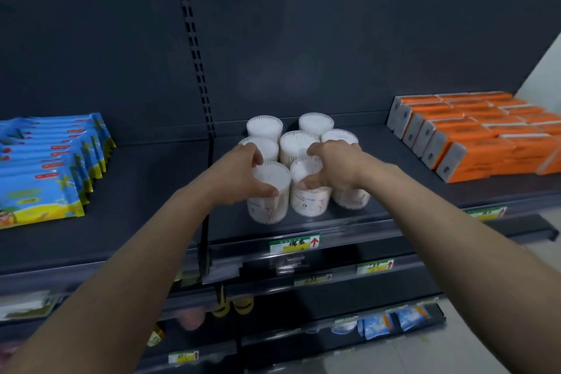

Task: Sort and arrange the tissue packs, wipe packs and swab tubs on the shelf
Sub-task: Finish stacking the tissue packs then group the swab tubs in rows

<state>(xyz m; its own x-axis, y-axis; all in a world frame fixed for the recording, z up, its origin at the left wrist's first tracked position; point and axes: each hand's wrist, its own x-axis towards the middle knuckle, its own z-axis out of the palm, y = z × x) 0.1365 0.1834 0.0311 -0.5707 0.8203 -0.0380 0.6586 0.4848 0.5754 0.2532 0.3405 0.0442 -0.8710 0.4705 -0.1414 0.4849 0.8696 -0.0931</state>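
Several clear swab tubs stand clustered mid-shelf on the dark shelf (145, 179). My left hand (239, 173) grips the front-left swab tub (270, 191) from its left side, thumb across the front. My right hand (334, 167) wraps the front-middle swab tub (308, 191) with thumb in front, and its palee covers a third front tub (352, 199) on the right. Blue wipe packs (45, 167) lie stacked in a row at the left. Orange tissue packs (473, 136) sit in rows at the right.
A slotted upright post (194, 48) divides the back panel left of the tubs. A price label (294, 244) hangs on the shelf's front rail. Lower shelves hold small blue packets (376, 325) and other goods.
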